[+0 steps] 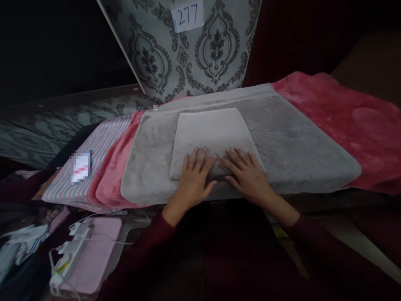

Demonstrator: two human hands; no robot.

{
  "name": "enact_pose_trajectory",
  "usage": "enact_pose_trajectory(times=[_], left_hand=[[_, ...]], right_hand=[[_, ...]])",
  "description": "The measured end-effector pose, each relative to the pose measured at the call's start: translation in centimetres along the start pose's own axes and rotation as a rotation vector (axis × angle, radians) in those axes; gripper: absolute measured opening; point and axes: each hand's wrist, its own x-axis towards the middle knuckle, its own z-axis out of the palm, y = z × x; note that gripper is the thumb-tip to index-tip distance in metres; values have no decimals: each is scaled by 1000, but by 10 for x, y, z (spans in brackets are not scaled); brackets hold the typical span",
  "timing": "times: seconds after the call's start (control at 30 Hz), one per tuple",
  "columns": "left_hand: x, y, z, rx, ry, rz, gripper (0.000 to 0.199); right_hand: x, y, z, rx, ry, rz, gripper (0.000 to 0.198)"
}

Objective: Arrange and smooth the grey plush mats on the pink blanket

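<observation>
A light grey folded cloth (213,125), perhaps a towel, lies flat on a larger grey plush cover (291,138). My left hand (194,175) rests palm down on its near left part, fingers spread and pointing away from me. My right hand (247,173) lies flat on the near right part, its fingers apart too. The two thumbs point toward each other close to the near edge. Neither hand grips anything. What is under the palms is hidden.
A red blanket (344,121) spreads at the right. On the left are a pink blanket (114,179) and striped bedding (100,142). A power strip (73,246) with cables rests on a pink box (100,255) below. Behind stands a patterned wall (184,62) with a paper (188,16) reading 277.
</observation>
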Motion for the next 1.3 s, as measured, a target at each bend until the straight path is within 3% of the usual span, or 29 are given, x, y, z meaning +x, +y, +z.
enact_pose_trajectory(times=[0.1,0.2,0.37,0.5,0.6,0.73,0.87,1.0,1.07,1.13,1.23,1.3], left_hand=[[-2,16,19,54,-69,-41,76],[-8,17,33,62,-47,-49,78],[-11,11,34,8,9,-47,79],[-18,19,34,-42,146,-30,62],[-27,35,41,-74,283,8,56],[-31,49,55,-28,282,7,56],[-29,49,59,-18,277,2,58],[-27,46,52,-63,280,-10,57],[-26,45,47,-76,324,-45,54],[-26,43,46,-71,363,-106,53],[-29,38,48,-46,360,-139,55],[-32,36,52,-30,351,-113,54]], right_hand=[[-6,-8,15,-49,-52,1,65],[-14,-9,21,-46,-41,5,70],[-15,-8,18,1,-15,30,69],[-11,-5,7,61,-20,24,58],[-6,-3,-2,113,-55,-62,51],[-4,9,0,91,-124,-176,52],[-12,43,3,1,-111,-20,58],[-7,60,-11,-49,-42,165,56],[6,50,-19,-24,-63,88,53],[23,33,-21,30,-133,-80,51],[41,15,-9,112,-245,-306,51],[46,18,4,131,-282,-375,53]])
